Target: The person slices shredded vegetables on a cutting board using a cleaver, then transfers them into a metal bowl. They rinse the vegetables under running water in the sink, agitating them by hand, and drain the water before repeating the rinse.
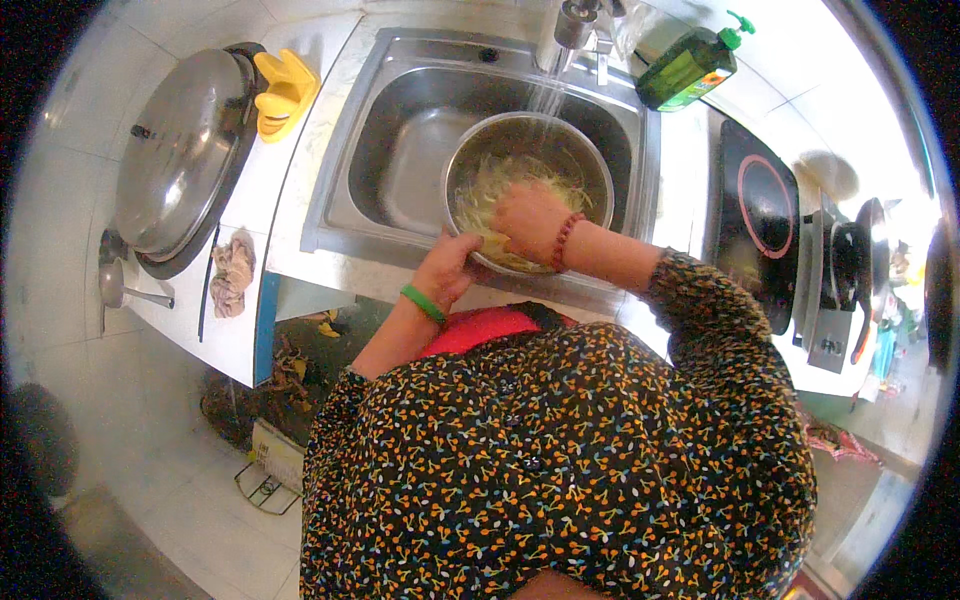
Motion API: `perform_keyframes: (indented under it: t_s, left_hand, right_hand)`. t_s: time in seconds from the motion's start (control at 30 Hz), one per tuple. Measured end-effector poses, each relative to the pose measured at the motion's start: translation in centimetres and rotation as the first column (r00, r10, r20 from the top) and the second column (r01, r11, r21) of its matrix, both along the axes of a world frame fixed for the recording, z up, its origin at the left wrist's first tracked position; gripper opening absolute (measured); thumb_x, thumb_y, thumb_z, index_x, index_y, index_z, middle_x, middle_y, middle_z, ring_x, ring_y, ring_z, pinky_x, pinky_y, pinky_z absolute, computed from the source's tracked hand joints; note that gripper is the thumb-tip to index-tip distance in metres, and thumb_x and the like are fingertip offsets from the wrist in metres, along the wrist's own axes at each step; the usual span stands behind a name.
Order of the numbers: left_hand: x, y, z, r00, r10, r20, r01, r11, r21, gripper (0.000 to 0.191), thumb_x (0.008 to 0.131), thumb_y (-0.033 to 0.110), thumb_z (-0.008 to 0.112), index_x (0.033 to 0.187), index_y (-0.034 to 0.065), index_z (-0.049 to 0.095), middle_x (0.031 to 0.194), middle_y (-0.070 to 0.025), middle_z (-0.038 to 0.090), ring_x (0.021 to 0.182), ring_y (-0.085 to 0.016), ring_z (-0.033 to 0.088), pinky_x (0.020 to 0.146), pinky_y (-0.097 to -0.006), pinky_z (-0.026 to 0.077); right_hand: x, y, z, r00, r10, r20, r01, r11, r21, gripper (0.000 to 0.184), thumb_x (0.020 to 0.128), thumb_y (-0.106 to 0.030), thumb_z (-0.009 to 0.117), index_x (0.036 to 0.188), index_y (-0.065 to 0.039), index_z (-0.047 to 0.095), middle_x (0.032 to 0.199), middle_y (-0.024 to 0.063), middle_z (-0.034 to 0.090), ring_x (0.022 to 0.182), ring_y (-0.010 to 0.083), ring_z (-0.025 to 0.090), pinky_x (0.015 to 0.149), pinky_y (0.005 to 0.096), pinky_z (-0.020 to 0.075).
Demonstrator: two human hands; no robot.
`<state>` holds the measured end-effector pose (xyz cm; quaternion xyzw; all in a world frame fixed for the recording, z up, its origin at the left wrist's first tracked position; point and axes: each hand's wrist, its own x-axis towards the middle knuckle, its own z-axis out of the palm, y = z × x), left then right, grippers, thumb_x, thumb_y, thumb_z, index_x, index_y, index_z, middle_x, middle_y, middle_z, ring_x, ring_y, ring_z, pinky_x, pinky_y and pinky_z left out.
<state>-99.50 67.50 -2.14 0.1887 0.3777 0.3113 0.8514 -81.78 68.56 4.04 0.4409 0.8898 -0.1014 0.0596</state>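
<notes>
A round metal bowl [600,161] stands tilted in the right part of the steel sink [420,142]. Water runs into it from the faucet [574,30]. Pale green vegetable shreds [487,180] lie in the water. My left hand [450,262], with a green band at the wrist, grips the bowl's near rim. My right hand [531,221], wearing a red bead bracelet, is inside the bowl among the shreds; its fingertips are partly hidden, so whether they close on any shreds cannot be told.
A large lidded pan [187,150], a yellow holder [285,97] and a crumpled cloth [234,276] are on the left. A green pump bottle [686,71] stands behind the sink's right corner. To the right are a black cooktop [757,217] and a knife block [829,337].
</notes>
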Motion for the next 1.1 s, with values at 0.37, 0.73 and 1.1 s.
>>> perform_keyframes:
  t_s: [0.37,0.73,1.1]
  left_hand:
    - [-0.3,-0.7,0.3,0.958,-0.034,-0.285,0.216,0.74,0.637,0.049,0.076,0.0,0.047,0.123,0.0059,0.037,0.114,-0.0125,0.051,0.097,-0.028,0.057,0.076,-0.0434,0.052]
    - [0.5,-0.6,1.0,0.988,0.025,-0.153,-0.008,0.994,0.108,0.035,0.079,0.008,0.05,0.114,0.0025,0.05,0.103,-0.0126,0.059,0.092,-0.027,0.059,0.078,-0.0414,0.051]
    - [-0.2,-0.4,0.8,0.956,-0.072,-0.285,0.18,0.909,0.375,0.049,0.076,0.001,0.045,0.123,0.0082,0.033,0.112,-0.0129,0.05,0.095,-0.029,0.057,0.069,-0.0453,0.054]
  right_hand:
    - [3.0,1.5,-4.3,0.985,0.014,-0.171,-0.004,0.998,0.064,0.064,0.067,-0.027,0.068,0.125,-0.026,0.041,0.126,0.0152,0.042,0.113,0.0346,0.043,0.083,0.0451,0.0442]
    - [3.8,3.2,0.4,0.829,-0.459,-0.321,0.398,0.886,-0.239,0.043,0.075,-0.021,0.057,0.116,-0.014,0.046,0.102,0.0209,0.058,0.095,0.0353,0.057,0.078,0.0441,0.0467]
    - [1.6,2.1,-4.8,0.99,-0.046,-0.132,0.047,0.999,0.003,0.027,0.076,-0.017,0.051,0.103,-0.015,0.055,0.109,0.0127,0.052,0.107,0.0318,0.048,0.081,0.0439,0.0441]
